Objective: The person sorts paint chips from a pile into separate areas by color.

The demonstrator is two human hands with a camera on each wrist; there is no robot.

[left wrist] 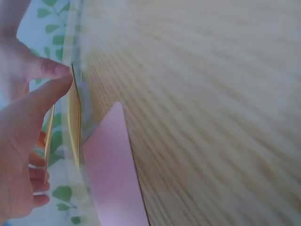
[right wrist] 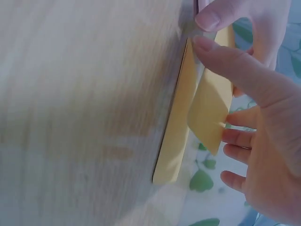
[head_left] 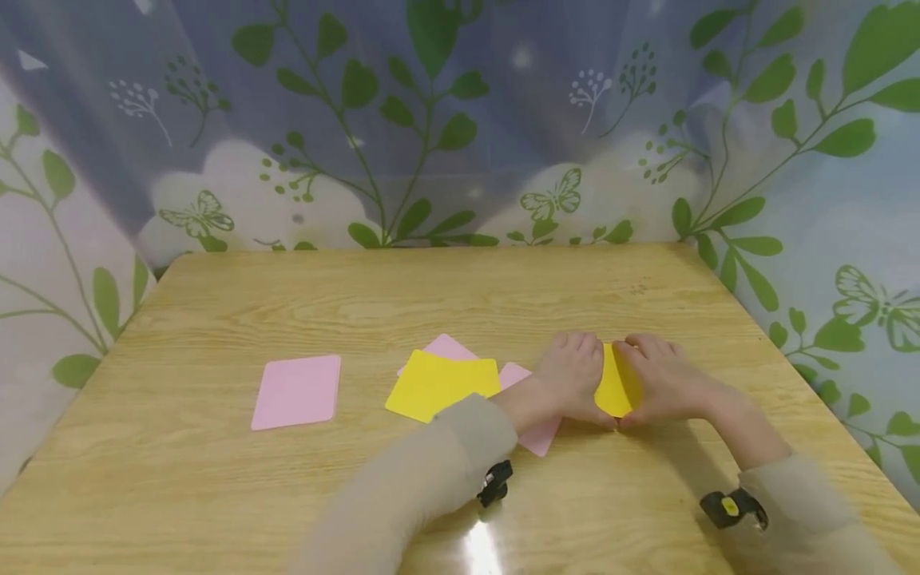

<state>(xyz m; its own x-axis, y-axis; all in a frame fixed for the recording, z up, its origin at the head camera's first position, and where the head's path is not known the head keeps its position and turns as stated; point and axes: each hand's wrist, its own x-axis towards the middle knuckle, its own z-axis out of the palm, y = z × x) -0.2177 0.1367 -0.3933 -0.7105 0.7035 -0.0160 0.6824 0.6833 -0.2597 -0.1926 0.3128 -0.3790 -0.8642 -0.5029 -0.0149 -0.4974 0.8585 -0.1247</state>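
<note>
Over the right part of the table, my left hand (head_left: 571, 375) and right hand (head_left: 668, 379) meet around a yellow card (head_left: 614, 387), their thumb tips close together at its near end. In the right wrist view, fingers bear on the far edge of this raised, tilted yellow card (right wrist: 209, 110). Below it a second yellow piece (right wrist: 171, 136) lies low by the table; whether the two are joined I cannot tell. A pink card (head_left: 541, 435) lies partly under my left forearm. Left of it, another yellow card (head_left: 438, 387) overlaps a pink card (head_left: 451, 346).
A separate pink card (head_left: 296, 393) lies toward the left of the wooden table (head_left: 216, 495). Leaf-patterned curtain (head_left: 460, 160) hangs along the back and both sides. Dark wrist cameras sit on both sleeves.
</note>
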